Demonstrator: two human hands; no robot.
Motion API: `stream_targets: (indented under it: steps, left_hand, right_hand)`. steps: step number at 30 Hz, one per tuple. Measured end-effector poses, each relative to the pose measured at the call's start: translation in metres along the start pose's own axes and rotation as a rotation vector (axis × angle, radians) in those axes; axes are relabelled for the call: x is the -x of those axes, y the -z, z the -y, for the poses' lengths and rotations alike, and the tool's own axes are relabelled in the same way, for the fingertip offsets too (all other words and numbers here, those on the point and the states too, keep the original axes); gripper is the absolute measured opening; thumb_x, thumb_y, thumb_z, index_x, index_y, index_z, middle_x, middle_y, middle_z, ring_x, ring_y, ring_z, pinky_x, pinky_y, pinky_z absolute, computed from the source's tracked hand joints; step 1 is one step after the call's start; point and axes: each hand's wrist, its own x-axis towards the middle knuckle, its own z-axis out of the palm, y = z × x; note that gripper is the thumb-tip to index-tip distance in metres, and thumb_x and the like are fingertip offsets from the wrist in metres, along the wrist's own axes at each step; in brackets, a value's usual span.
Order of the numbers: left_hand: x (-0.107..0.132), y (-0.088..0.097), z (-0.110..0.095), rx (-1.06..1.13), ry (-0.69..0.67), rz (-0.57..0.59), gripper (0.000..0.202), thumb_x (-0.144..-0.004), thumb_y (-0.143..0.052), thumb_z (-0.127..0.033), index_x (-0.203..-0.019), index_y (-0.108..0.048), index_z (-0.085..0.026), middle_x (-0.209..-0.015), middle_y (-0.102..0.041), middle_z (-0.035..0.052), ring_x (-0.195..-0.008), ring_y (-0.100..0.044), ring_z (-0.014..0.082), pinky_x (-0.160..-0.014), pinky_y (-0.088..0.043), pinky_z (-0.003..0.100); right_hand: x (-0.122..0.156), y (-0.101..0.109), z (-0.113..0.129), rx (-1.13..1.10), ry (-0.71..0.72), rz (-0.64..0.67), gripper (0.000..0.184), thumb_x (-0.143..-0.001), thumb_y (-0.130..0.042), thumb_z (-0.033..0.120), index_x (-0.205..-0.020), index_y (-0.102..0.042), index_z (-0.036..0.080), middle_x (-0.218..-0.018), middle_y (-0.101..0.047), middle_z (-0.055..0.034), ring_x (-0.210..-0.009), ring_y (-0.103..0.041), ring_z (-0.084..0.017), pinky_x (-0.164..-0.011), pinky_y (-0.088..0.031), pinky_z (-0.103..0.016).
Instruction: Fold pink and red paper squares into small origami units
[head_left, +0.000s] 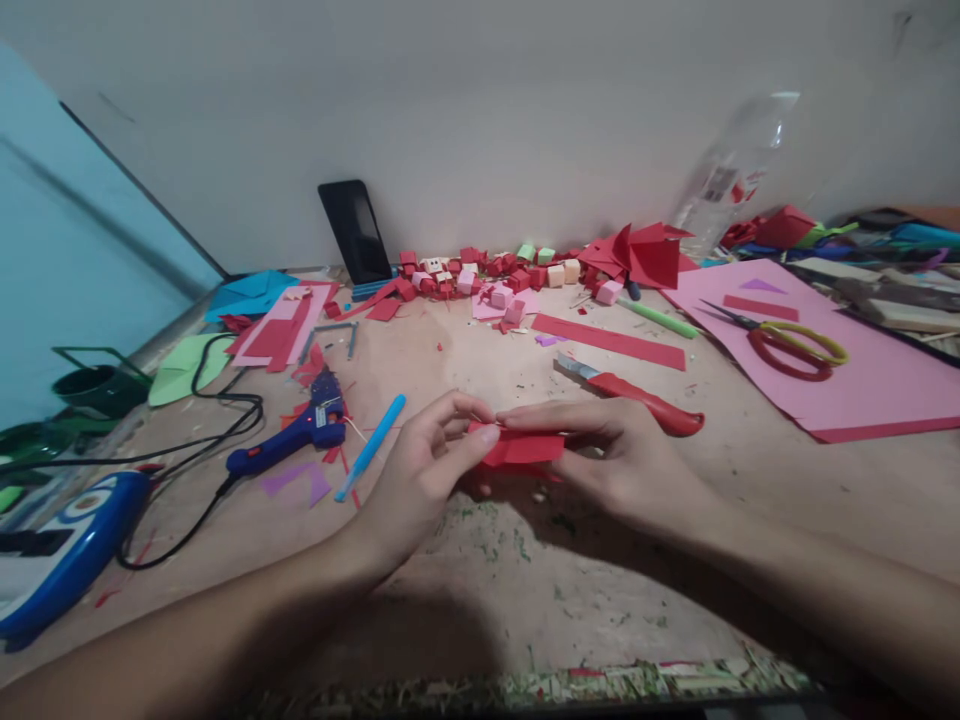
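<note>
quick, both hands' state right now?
Left hand: closed, pinching the left end of a red paper piece.
Right hand: closed, holding the same piece's right side.

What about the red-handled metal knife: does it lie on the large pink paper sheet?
No, the knife lies on the brown tabletop, left of that sheet.

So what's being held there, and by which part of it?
Red paper: the left fingers pinch its left end; the right fingers hold it around its right end.
</note>
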Motion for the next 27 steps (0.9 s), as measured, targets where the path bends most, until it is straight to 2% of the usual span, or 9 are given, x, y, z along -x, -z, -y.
stream_targets:
  steps: [4, 8, 10, 12, 16, 18, 22, 25, 27]
  left_hand:
    - [-0.003, 0.002, 0.0, 0.032, -0.047, -0.132, 0.029, -0.087, -0.073, -0.034, -0.109, -0.059, -0.022, -0.083, -0.067, -0.0027, -0.056, -0.059, 0.0099, -0.05, -0.047, 0.02]
    - [-0.004, 0.0, 0.001, -0.049, -0.149, -0.196, 0.026, -0.085, -0.075, -0.03, -0.106, -0.061, -0.02, -0.088, -0.068, -0.0006, -0.074, -0.066, 0.0133, -0.061, -0.05, 0.021]
    - [-0.004, -0.001, 0.004, -0.084, -0.178, -0.174, 0.024, -0.085, -0.076, -0.029, -0.103, -0.063, -0.019, -0.09, -0.069, 0.0003, -0.08, -0.067, 0.0144, -0.067, -0.052, 0.022]
    - [-0.002, -0.002, 0.007, -0.123, -0.195, -0.143, 0.023, -0.085, -0.076, -0.027, -0.104, -0.064, -0.019, -0.09, -0.069, 0.0005, -0.082, -0.067, 0.0146, -0.07, -0.052, 0.023]
    - [0.001, -0.003, 0.009, -0.162, -0.215, -0.107, 0.024, -0.085, -0.077, -0.023, -0.106, -0.065, -0.02, -0.082, -0.068, -0.0021, -0.078, -0.067, 0.0128, -0.07, -0.051, 0.021]
    - [0.001, -0.002, 0.008, -0.141, -0.199, -0.101, 0.025, -0.084, -0.077, -0.023, -0.106, -0.065, -0.02, -0.079, -0.067, -0.0029, -0.076, -0.066, 0.0121, -0.068, -0.05, 0.02]
    - [-0.001, -0.001, 0.005, -0.047, -0.068, -0.034, 0.031, -0.085, -0.076, -0.032, -0.11, -0.064, -0.019, -0.077, -0.068, -0.0026, -0.061, -0.06, 0.0107, -0.057, -0.048, 0.021]
    - [-0.002, -0.001, 0.004, -0.086, -0.046, -0.022, 0.022, -0.09, -0.07, -0.036, -0.088, -0.067, -0.014, -0.064, -0.063, -0.0026, -0.055, -0.055, 0.0098, -0.056, -0.044, 0.022]
    - [-0.002, -0.001, 0.004, -0.149, -0.074, -0.027, 0.029, -0.093, -0.066, -0.034, -0.071, -0.064, -0.014, -0.058, -0.059, -0.0021, -0.056, -0.054, 0.0097, -0.058, -0.043, 0.022]
  right_hand:
    - [0.0, 0.001, 0.005, -0.021, -0.016, 0.031, 0.039, -0.077, -0.084, 0.031, -0.115, -0.082, 0.024, -0.121, -0.078, -0.0102, -0.099, -0.075, -0.029, -0.081, -0.061, -0.039]
    - [-0.001, 0.001, 0.005, -0.128, -0.127, 0.008, 0.044, -0.081, -0.081, 0.041, -0.121, -0.077, 0.023, -0.126, -0.075, -0.0121, -0.094, -0.075, -0.027, -0.074, -0.06, -0.037]
    - [-0.003, 0.001, 0.004, -0.138, -0.173, -0.036, 0.04, -0.082, -0.08, 0.042, -0.116, -0.077, 0.021, -0.117, -0.077, -0.0114, -0.087, -0.074, -0.024, -0.07, -0.058, -0.034]
    - [-0.005, 0.0, 0.002, -0.093, -0.204, -0.022, 0.029, -0.081, -0.081, 0.04, -0.101, -0.079, 0.019, -0.097, -0.078, -0.0087, -0.078, -0.07, -0.021, -0.065, -0.054, -0.03]
    - [-0.007, -0.003, -0.003, -0.097, -0.296, 0.158, 0.022, -0.078, -0.083, 0.036, -0.075, -0.075, 0.015, -0.066, -0.068, -0.0016, -0.058, -0.056, -0.013, -0.054, -0.043, -0.025]
    - [-0.006, -0.004, -0.006, -0.158, -0.343, 0.18, 0.025, -0.076, -0.084, 0.036, -0.071, -0.072, 0.015, -0.059, -0.063, 0.0009, -0.052, -0.05, -0.011, -0.05, -0.039, -0.024]
    - [-0.006, -0.003, -0.007, -0.201, -0.37, 0.103, 0.03, -0.075, -0.085, 0.042, -0.069, -0.071, 0.016, -0.056, -0.062, 0.0011, -0.049, -0.049, -0.011, -0.047, -0.036, -0.024]
    - [-0.006, -0.001, -0.006, -0.241, -0.387, 0.06, 0.032, -0.078, -0.083, 0.044, -0.069, -0.069, 0.017, -0.051, -0.058, 0.0031, -0.044, -0.045, -0.009, -0.044, -0.034, -0.023]
    - [-0.005, 0.0, -0.006, -0.238, -0.38, 0.053, 0.032, -0.078, -0.082, 0.043, -0.068, -0.069, 0.017, -0.054, -0.059, 0.0022, -0.046, -0.047, -0.009, -0.045, -0.034, -0.023]
